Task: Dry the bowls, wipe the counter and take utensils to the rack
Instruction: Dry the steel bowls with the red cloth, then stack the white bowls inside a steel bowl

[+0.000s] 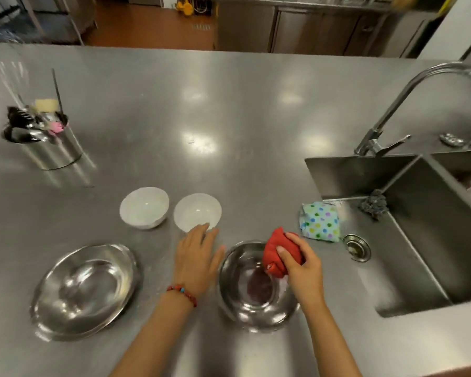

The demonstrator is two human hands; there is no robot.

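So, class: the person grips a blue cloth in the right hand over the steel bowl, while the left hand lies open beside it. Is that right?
One detail is wrong: the cloth gripped by the right hand is red, not blue, as the head view shows. The rest stands: it is held over the steel bowl, and the left hand lies open beside it.

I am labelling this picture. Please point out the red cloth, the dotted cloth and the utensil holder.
red cloth point(279, 247): head view, on the bunched top above the fingers.
dotted cloth point(320, 221): head view, on its middle.
utensil holder point(52, 152): head view, on its steel side wall.
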